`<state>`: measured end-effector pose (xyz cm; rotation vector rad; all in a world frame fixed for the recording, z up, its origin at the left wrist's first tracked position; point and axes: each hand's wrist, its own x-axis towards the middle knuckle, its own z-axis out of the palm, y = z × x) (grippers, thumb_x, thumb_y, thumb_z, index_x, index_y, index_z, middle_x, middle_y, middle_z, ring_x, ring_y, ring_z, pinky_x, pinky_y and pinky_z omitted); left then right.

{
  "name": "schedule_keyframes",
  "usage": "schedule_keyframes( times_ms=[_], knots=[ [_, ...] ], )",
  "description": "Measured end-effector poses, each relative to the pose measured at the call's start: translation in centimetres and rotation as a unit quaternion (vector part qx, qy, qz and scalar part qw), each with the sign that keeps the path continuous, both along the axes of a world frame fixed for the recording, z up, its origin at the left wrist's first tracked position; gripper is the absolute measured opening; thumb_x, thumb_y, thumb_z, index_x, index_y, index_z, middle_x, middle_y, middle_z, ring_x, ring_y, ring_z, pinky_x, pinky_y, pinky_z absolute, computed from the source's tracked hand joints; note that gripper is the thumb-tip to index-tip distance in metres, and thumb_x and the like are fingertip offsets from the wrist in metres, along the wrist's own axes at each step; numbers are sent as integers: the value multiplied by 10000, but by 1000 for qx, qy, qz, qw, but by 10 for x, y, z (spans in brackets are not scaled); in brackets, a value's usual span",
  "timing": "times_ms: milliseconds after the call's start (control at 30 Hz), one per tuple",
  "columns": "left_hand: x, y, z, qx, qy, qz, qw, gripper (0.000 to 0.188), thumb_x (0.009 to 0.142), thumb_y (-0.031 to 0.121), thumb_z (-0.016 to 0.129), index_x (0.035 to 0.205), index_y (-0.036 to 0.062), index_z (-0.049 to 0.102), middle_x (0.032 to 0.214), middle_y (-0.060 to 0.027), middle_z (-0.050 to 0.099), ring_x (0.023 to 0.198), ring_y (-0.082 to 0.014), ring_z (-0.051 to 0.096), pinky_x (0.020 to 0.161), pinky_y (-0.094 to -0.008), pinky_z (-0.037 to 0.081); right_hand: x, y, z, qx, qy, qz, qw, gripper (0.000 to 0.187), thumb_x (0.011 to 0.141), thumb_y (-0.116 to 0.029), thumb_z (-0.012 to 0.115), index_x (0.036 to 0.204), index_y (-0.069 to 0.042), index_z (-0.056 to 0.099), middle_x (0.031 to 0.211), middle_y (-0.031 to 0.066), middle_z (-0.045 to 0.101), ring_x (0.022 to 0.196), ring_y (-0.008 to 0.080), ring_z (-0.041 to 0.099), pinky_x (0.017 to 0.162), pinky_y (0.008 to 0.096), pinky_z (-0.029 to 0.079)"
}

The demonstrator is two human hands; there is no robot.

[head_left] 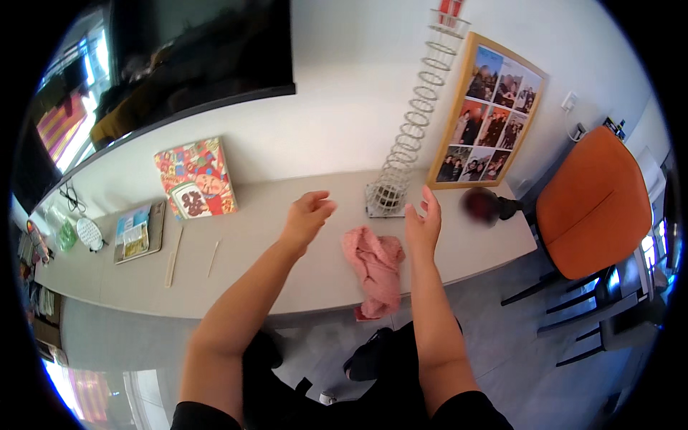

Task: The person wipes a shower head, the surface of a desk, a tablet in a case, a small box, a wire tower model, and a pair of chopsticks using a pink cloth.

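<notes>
My left hand (pixel 307 221) is held over the middle of the long pale tabletop (pixel 269 287), fingers loosely bent and apart, holding nothing. To the right, my right hand (pixel 423 226) is raised with its fingers pointing up and away, also holding nothing. Between my forearms a crumpled pink cloth (pixel 374 269) lies at the front edge and hangs partly over it. Just beyond my right hand stands a tall, coiled wire rack (pixel 418 118) on a small base. A wooden frame of photos (pixel 493 118) leans on the wall beside it.
A colourful illustrated box (pixel 197 179) stands against the wall at left. Nearby lie a flat booklet (pixel 139 233), a pale ruler-like strip (pixel 173 256) and a thin stick (pixel 213 259). A dark red round object (pixel 481 206) sits at right, near an orange chair (pixel 595 204). A black screen (pixel 201 64) hangs above.
</notes>
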<state>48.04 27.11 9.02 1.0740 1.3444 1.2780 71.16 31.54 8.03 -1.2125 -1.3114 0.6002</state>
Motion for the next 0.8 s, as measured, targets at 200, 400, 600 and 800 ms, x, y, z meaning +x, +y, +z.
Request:
schedule_keyframes(
  times_ms=[200, 400, 600, 800],
  knots=[
    [88, 80, -7, 124, 276, 47, 952, 930, 666, 372, 842, 1377, -8, 378, 1277, -215, 542, 1205, -318, 509, 972, -384, 450, 35, 31, -18, -85, -51, 89, 991, 548, 843, -89, 595, 1369, -70, 445, 1314, 177, 510, 1189, 294, 507, 978, 386, 410],
    [110, 106, -12, 128, 228, 19, 965, 924, 610, 302, 867, 1342, -3, 391, 1187, -207, 597, 1106, -321, 581, 936, -387, 473, 23, -67, -16, 22, -243, 254, 936, 500, 758, -176, 688, 1226, -77, 542, 1232, 175, 535, 1165, 355, 495, 992, 428, 403],
    [95, 87, -5, 124, 194, 27, 973, 851, 621, 238, 857, 1313, -9, 428, 1128, -181, 635, 1036, -284, 624, 888, -366, 503, 27, -73, -42, 121, -330, 268, 897, 460, 669, -78, 645, 1125, -95, 590, 1233, 122, 526, 1166, 358, 464, 978, 462, 403],
    [57, 17, 17, 102, 186, 39, 976, 763, 686, 140, 830, 1312, -1, 419, 1169, -142, 613, 1090, -231, 604, 921, -382, 508, 66, -33, -38, 39, -261, 111, 958, 411, 680, -10, 584, 1076, -107, 629, 1223, 131, 526, 1144, 363, 463, 998, 441, 389]
  ],
)
